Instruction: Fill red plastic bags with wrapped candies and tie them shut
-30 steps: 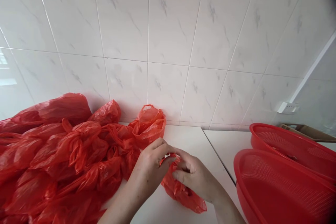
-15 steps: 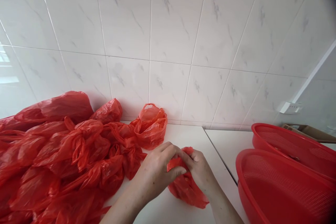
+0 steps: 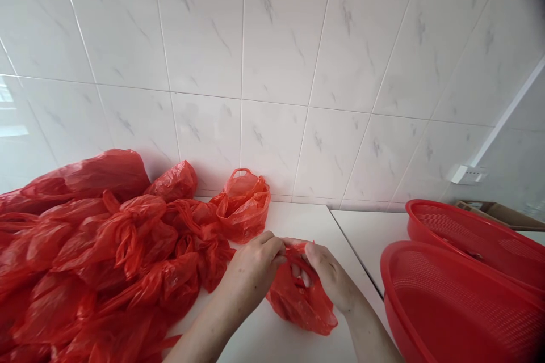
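Observation:
A small red plastic bag point(image 3: 300, 302) lies on the white counter point(image 3: 315, 221) in front of me. My left hand point(image 3: 254, 267) pinches its top from the left, fingers closed on the plastic. My right hand point(image 3: 330, 278) grips the same top from the right, fingers curled around a handle loop. The two hands are close together over the bag's mouth.
A heap of knotted red plastic bags point(image 3: 102, 249) covers the counter's left half, one open bag point(image 3: 243, 204) by the tiled wall. Two red mesh baskets point(image 3: 460, 300) stand at the right. A wall socket point(image 3: 466, 174) and a cardboard box point(image 3: 498, 212) are behind them.
Both hands have kept working the top of the small bag. The right hand shifted slightly right and the handle loop is now pulled out between them.

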Motion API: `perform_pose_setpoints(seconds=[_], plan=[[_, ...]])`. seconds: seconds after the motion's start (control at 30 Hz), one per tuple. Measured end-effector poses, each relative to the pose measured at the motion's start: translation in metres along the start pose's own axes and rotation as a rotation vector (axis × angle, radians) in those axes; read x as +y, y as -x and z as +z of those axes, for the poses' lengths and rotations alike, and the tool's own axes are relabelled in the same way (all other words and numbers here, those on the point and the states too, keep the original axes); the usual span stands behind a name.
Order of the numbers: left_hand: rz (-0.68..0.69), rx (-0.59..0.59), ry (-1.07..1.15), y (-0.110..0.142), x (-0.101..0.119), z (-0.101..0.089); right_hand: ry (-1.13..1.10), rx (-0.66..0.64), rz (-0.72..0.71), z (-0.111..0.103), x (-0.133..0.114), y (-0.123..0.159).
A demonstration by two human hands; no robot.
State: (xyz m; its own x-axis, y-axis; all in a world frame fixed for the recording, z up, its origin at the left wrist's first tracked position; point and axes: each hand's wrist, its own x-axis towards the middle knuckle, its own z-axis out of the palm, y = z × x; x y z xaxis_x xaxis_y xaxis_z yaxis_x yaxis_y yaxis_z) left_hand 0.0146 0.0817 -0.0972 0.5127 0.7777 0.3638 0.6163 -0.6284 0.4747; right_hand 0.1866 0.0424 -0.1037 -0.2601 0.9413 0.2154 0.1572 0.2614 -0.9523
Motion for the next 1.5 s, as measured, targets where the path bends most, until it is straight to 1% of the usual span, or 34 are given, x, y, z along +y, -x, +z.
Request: perform_pose_setpoints(seconds=[0.1,0.2,0.27,0.33,0.4,0.5,0.6,0.73,0.83,0.97,1.03,1.17,1.37,1.43,1.5], plan=[[-0.009,0.006,-0.015,0.000,0.002,0.001,-0.024,0.004,0.022,-0.006,0.003,0.001],[0.047,0.047,0.003,0.000,0.003,0.003,0.005,0.020,0.081,-0.007,0.005,0.000],[0.076,0.052,0.022,0.001,0.002,0.004,0.023,0.014,0.117,-0.006,0.006,-0.002],[0.059,0.020,0.018,0.001,0.001,0.005,0.028,0.032,0.141,-0.006,0.007,-0.002],[0.006,-0.019,-0.016,0.002,0.000,0.006,0.028,0.060,0.152,-0.006,0.007,-0.001],[-0.049,-0.027,-0.060,0.002,-0.001,0.008,0.035,0.053,0.122,-0.008,0.006,0.000],[-0.033,-0.016,-0.070,0.002,-0.004,0.009,0.071,0.059,0.102,-0.008,0.006,-0.001],[-0.007,-0.006,-0.112,0.002,-0.007,0.012,0.070,0.045,0.171,-0.005,0.008,-0.002],[0.007,-0.008,-0.148,0.001,-0.010,0.014,0.113,0.111,0.164,-0.001,0.014,-0.005],[0.025,-0.008,-0.167,-0.001,-0.012,0.018,0.300,0.257,0.167,0.004,0.020,-0.010],[0.017,-0.005,-0.168,-0.002,-0.012,0.019,0.346,0.299,0.154,0.005,0.023,-0.013],[0.023,0.005,-0.149,-0.005,-0.013,0.020,0.217,0.280,0.160,0.006,0.025,-0.015],[0.125,0.061,-0.067,-0.008,-0.020,0.021,0.056,0.243,0.118,-0.001,0.030,-0.015],[0.145,0.067,-0.046,-0.008,-0.023,0.022,0.060,0.288,0.126,-0.005,0.036,-0.018],[0.147,0.062,-0.044,-0.007,-0.025,0.022,0.109,0.394,0.125,-0.010,0.047,-0.022]])
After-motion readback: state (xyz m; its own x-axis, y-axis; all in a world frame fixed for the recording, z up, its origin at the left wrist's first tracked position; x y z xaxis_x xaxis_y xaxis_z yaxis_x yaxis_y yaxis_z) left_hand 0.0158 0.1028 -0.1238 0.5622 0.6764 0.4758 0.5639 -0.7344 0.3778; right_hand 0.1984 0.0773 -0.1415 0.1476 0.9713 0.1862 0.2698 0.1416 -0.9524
